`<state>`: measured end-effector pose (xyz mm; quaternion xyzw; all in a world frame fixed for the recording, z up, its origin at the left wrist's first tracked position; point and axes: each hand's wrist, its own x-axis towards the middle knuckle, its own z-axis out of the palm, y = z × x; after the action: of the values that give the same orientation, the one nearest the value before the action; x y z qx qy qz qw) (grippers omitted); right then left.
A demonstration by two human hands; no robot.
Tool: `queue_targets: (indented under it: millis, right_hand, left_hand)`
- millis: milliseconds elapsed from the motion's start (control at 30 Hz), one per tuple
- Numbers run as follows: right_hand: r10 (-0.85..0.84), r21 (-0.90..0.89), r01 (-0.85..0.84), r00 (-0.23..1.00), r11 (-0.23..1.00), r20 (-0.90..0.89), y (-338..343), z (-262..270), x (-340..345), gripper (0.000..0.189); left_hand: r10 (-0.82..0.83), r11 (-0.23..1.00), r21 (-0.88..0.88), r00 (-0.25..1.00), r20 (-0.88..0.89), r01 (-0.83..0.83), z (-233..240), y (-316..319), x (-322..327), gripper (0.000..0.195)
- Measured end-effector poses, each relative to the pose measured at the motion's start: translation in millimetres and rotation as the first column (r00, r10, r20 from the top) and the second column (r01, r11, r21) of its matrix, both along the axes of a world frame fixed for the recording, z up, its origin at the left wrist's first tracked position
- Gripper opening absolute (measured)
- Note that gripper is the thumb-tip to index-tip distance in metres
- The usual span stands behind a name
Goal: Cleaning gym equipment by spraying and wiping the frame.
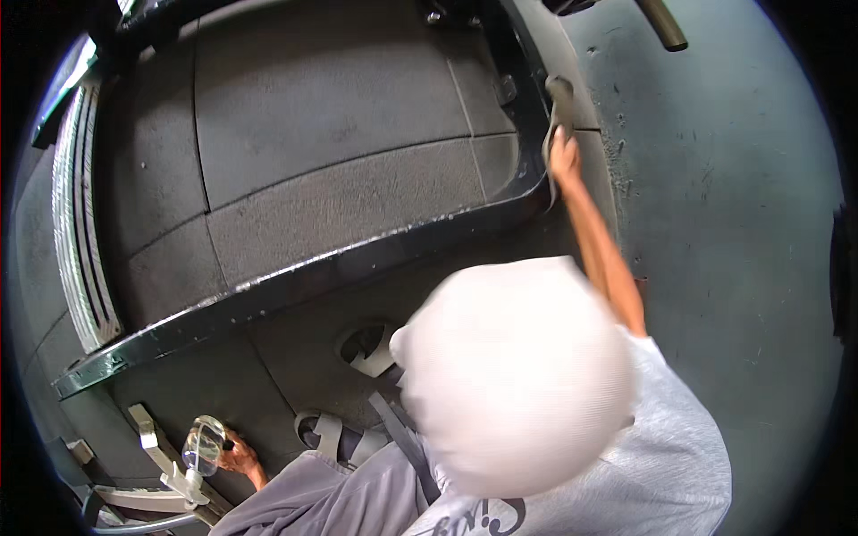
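Note:
My right hand (566, 157) is closed on a grey-green cloth (562, 100), which lies against the outer side of a black metal frame (375, 251) near its rounded corner. At lower left, my left hand (238, 457) holds a clear spray bottle (204, 442) by its body. The bottle's white spray head (193, 486) points toward the picture's lower edge, beside a metal bar (159, 445). Some fingers of the left hand are hidden by the bottle. A white cap (523, 375) covers much of the lower middle of the view.
Grey floor mats (335, 201) lie inside and around the frame. A slotted metal rail (84, 221) crosses its left end. Sandalled feet (328, 432) are left of the cap. A green-grey floor (724, 234) stretches along the right. A bar end (663, 27) juts in at upper right.

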<state>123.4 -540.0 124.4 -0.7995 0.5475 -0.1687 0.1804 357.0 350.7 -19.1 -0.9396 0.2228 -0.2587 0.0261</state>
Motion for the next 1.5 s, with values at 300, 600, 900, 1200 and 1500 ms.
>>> queue_targets:
  millis: [300,600,900,1200,1500]
  right_hand:
    - [0.110,-0.094,-0.087,0.955,0.992,0.276,182,-19,-36,0.069]
    - [0.221,0.068,-0.227,0.972,0.972,0.076,-59,-7,15,0.050]
    - [0.040,-0.003,-0.040,0.999,0.999,-0.001,-152,-8,37,0.070]
    - [0.148,-0.320,-0.152,0.988,0.935,-0.039,77,-10,-19,0.055]
    - [0.507,-0.230,-0.491,0.862,0.840,0.010,323,0,0,0.062]
  left_hand:
    - [-0.104,0.993,-0.041,0.992,0.073,0.107,30,-30,65,0.045]
    - [-0.164,0.986,-0.002,0.986,-0.013,0.164,47,-5,41,0.044]
    - [-0.177,0.979,-0.112,0.982,-0.059,0.169,26,-36,16,0.044]
    - [-0.169,0.982,-0.109,0.979,-0.117,0.157,45,-33,-7,0.043]
    - [-0.099,0.991,-0.105,0.984,-0.145,0.085,67,-7,-51,0.042]
